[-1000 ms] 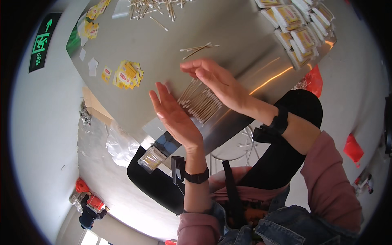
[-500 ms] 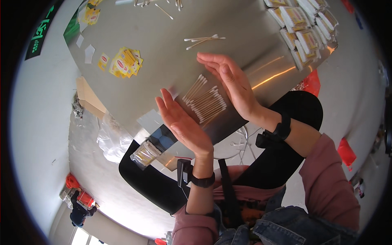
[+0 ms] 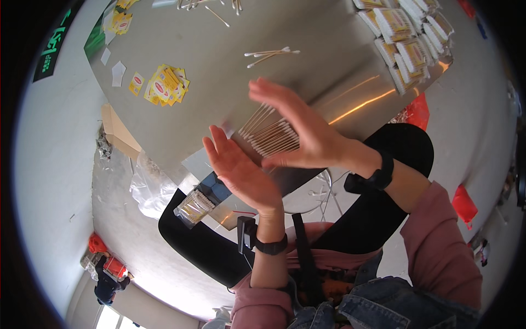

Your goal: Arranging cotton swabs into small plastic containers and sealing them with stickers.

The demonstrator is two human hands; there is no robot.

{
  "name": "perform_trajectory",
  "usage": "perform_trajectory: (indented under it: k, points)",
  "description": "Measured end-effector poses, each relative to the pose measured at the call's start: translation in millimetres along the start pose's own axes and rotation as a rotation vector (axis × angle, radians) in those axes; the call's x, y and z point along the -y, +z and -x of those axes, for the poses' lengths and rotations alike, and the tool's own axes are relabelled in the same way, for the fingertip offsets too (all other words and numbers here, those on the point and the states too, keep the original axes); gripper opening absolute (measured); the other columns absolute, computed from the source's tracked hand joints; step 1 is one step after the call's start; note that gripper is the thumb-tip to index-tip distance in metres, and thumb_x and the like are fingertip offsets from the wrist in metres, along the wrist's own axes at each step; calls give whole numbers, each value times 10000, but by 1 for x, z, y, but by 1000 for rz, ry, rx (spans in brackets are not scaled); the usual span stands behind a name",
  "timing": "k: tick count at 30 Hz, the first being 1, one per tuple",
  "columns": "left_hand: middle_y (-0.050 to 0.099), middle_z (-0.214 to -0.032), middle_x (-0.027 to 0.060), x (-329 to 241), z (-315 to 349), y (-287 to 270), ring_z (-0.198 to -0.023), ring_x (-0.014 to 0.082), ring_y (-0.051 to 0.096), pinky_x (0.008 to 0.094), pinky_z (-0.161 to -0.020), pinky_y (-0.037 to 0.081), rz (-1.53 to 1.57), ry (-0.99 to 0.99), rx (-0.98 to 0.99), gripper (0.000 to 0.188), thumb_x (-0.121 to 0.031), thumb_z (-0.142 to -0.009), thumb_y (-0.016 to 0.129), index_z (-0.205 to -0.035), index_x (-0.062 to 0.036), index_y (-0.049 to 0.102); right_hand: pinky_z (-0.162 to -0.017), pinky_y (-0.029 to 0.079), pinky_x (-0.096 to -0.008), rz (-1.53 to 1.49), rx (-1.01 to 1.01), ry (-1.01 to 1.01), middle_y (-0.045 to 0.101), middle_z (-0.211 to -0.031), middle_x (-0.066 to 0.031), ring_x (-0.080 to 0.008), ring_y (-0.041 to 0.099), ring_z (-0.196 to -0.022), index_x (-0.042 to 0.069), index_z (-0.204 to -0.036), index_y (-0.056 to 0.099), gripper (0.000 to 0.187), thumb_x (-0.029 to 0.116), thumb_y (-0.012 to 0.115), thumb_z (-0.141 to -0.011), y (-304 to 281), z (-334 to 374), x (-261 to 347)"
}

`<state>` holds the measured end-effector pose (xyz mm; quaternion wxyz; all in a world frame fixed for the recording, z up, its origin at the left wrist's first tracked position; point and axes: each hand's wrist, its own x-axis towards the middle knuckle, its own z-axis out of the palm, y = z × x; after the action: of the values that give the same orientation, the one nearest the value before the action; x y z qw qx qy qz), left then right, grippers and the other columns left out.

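A row of wooden-stick cotton swabs [image 3: 272, 137] lies side by side on the metal table, with a few set slightly apart at its upper left. My right hand [image 3: 309, 134] is over the row's right side, fingers stretched and thumb spread toward my left hand, hiding some of the swab ends. On the row's left side, my left hand [image 3: 241, 172] is held palm inward with its fingers extended. Neither hand grips anything. Beyond them, a few loose cotton swabs [image 3: 271, 54] lie crossed on the tabletop.
Yellow printed cards [image 3: 166, 86] lie in a pile at the left. Packed bags of swabs [image 3: 408, 52] are stacked at the far right. One clear bag of swabs [image 3: 194, 208] sits by the near table edge, above my left leg. More loose swabs [image 3: 217, 16] lie at the far edge.
My right hand has moved left and nearer, over the swabs, and its thumb has spread out. My left hand has shifted slightly left and toward me. The row appears slightly further left.
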<state>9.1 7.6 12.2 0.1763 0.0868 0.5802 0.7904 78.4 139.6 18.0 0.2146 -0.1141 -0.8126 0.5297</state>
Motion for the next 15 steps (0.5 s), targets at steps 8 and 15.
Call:
perform_trajectory:
  k: [8,15]
  points:
    - [327,-1562,206,-2,-2,-7,-1481,292,261,411,-1236,176,22,-4,3,700,-552,-1050,293,-1521,-34,281,-1217,259,-478,389,217,-25,312,-1580,-113,-335,248,-1485,71,-1531,285,1127,224,899,-598,-11,5,-9]
    - [304,-1578,190,7,-11,13,-1492,284,234,407,-1238,152,-48,53,-38,709,-562,-1045,301,-1529,-45,268,-1200,251,-417,-202,-183,180,341,-1564,-138,-266,283,-1477,29,-1511,316,750,301,697,-924,13,3,-9]
